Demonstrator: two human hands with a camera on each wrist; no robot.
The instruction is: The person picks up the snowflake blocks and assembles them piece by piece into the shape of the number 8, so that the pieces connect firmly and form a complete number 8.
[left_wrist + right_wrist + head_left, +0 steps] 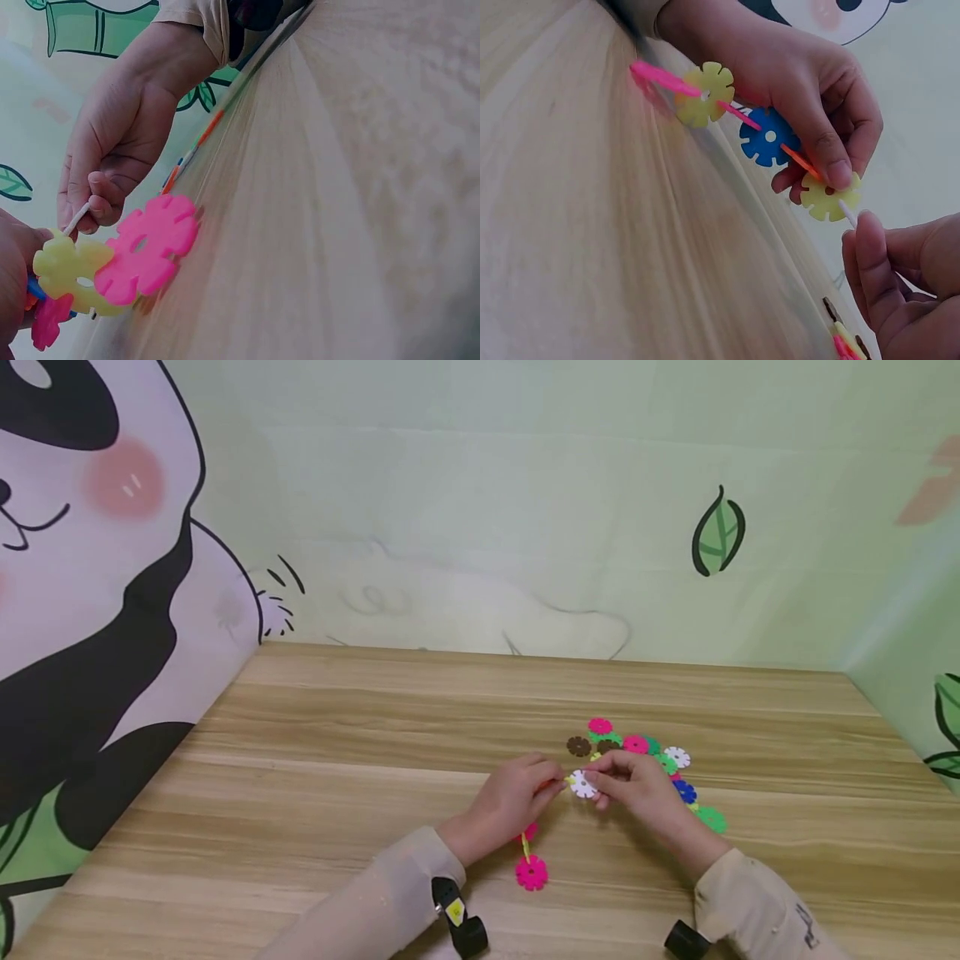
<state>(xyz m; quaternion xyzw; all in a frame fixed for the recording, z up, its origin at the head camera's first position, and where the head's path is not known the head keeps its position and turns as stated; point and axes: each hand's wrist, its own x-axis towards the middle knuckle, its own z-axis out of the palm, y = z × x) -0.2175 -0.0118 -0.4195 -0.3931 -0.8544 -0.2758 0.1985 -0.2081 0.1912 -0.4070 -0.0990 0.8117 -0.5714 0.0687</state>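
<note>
Loose discs (637, 747) crowd behind; table (337, 760) bare leftward

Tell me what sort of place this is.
Probably a child's play corner or a playroom. A cartoon panda mural and painted leaves cover the walls round a wooden table, where plastic snowflake discs lie loose and both hands join others into a chain.

two hands, one chain of discs, one loose heap

two hands (510, 802) (637, 785) meet over one bench (337, 793). the chain (765, 135) held between them shows, in the right wrist view, six discs: two pink, two yellow, one blue, one orange, plus a white disc (582, 784) at its end. the loose heap (645, 760) toward the far right edge shows about nine more: two pink, one brown, three green, one white, one blue, one partly hidden.
</note>
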